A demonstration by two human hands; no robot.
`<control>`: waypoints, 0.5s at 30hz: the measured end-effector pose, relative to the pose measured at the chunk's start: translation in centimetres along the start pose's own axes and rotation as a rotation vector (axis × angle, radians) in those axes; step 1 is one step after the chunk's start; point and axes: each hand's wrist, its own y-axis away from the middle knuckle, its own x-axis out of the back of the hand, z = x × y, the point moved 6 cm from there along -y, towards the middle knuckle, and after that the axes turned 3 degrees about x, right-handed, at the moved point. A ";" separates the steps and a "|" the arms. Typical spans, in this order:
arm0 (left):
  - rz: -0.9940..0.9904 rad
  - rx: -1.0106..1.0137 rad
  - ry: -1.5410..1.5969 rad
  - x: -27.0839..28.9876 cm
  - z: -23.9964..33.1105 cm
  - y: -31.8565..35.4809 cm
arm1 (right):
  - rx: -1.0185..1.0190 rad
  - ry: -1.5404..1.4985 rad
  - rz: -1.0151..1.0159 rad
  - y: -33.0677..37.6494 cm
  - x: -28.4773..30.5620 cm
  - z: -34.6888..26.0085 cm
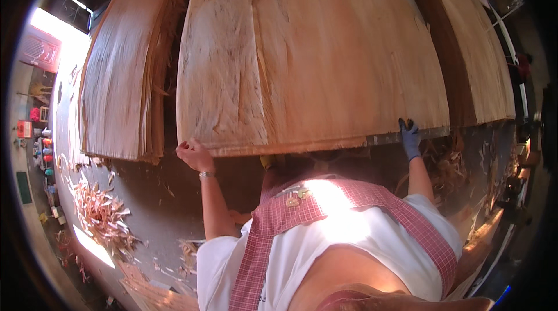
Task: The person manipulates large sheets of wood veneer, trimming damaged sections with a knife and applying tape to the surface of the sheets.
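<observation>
Seemingly both hands' fingers (187, 147) grip the veneer sheet (308, 55) at its near edge.

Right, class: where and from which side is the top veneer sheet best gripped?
By its near edge, at both corners, coming from the near side. The top veneer sheet is wide, thin and split along the grain, so one central grip would likely let it sag or tear. The left hand and the gloved right hand already sit at that edge, far apart, above the stack.
</observation>
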 end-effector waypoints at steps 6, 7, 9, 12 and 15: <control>-0.113 -0.667 -0.433 -3.0 5.8 2.6 | -0.013 -0.354 -0.034 6.0 -3.7 -10.0; -0.185 -0.636 -0.445 -3.1 4.0 2.0 | -0.101 -0.290 -0.104 6.6 -3.3 -13.0; -0.370 -0.618 -0.406 -5.9 4.6 2.6 | 0.034 -0.316 0.025 5.9 -2.1 -12.8; -0.487 -0.549 -0.470 -4.6 4.9 1.1 | -0.087 -0.578 -0.244 5.9 -0.9 -18.9; -0.524 -0.459 -0.430 -3.4 4.6 -0.4 | -0.288 -0.925 -0.469 6.2 1.3 -26.0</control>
